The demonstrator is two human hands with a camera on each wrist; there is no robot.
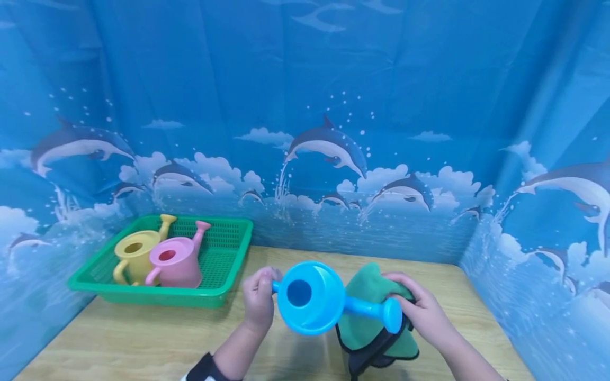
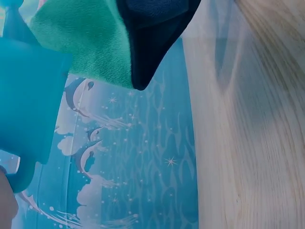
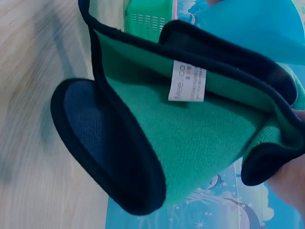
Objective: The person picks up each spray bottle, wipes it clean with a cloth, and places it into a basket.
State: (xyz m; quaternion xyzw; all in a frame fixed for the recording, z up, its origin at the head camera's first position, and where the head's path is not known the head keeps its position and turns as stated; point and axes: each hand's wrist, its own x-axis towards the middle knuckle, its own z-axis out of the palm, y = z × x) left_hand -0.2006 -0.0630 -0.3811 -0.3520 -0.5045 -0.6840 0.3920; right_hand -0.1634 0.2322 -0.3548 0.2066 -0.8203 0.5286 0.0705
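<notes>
My left hand (image 1: 259,297) grips the handle of a blue watering can (image 1: 311,299), held above the table with its round opening toward the head camera. The can's spout points right, in front of a green cloth with dark edging (image 1: 371,301). My right hand (image 1: 421,309) pinches that cloth by its upper right part. In the right wrist view the green cloth (image 3: 200,133) hangs in folds and shows dark oval patches and a white label (image 3: 188,82). The left wrist view shows the can's side (image 2: 28,100) close by the cloth.
A green plastic basket (image 1: 233,259) stands at the left of the wooden table (image 1: 143,344). In it are a yellow watering can (image 1: 138,254) and a pink watering can (image 1: 178,264). A blue dolphin-print curtain (image 1: 305,222) surrounds the table at the back and sides.
</notes>
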